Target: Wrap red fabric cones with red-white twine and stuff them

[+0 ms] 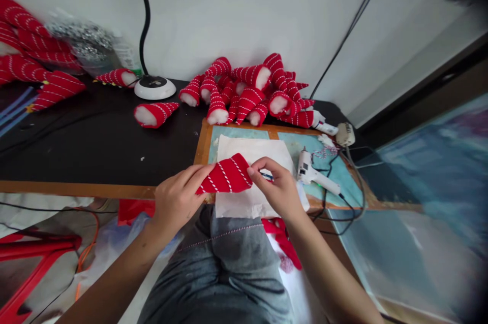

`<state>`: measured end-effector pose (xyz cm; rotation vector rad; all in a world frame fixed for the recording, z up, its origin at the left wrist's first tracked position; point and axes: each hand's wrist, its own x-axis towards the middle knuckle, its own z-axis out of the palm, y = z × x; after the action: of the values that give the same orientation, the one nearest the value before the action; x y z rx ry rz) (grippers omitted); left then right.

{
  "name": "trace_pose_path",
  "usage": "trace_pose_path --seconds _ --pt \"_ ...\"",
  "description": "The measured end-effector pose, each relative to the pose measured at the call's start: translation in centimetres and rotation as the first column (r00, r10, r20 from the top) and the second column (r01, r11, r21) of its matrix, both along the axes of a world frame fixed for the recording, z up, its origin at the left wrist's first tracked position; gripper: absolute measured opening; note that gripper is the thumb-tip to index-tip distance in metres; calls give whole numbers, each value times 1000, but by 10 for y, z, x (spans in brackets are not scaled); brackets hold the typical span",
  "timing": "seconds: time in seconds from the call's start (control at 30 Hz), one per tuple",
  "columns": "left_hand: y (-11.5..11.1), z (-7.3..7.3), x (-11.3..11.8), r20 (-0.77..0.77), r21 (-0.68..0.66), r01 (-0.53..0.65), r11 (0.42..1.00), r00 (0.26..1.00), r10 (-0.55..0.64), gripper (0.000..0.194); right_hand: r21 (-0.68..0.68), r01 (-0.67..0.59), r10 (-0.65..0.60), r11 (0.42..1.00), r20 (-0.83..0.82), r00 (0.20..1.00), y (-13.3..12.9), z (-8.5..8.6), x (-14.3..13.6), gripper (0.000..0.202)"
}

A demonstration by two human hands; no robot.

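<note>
Left hand (179,196): wrapped around the narrower part of a red cone.
Right hand (277,186): thumb and index fingertip brought together in a narrow pinch at the cone's wide end; what lies between them is too small to be told.
Red cone (226,175): held over the white sheet, tilted on its side, its cloth crossed by slanting white stitched lines.
White sheet (247,145): laid over the near part of a blue-topped board (206,147).
Glue gun (319,176): rested on the board, to the right of the sheet.
Single cone (163,114): placed on the dark table (107,146), its white filling exposed.
Heap of cones (247,88): piled behind the board, near the wall.
Desk lamp (154,89): stood left of the heap.
</note>
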<state>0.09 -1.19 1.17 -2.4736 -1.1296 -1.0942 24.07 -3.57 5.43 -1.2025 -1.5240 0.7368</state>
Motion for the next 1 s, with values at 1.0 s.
trace_pose_path --seconds 1.0 --pt "-11 -1 26 265 -494 -1 869 952 152 45 -24 9 -12 1000 -144 990 -12 -19 3 9"
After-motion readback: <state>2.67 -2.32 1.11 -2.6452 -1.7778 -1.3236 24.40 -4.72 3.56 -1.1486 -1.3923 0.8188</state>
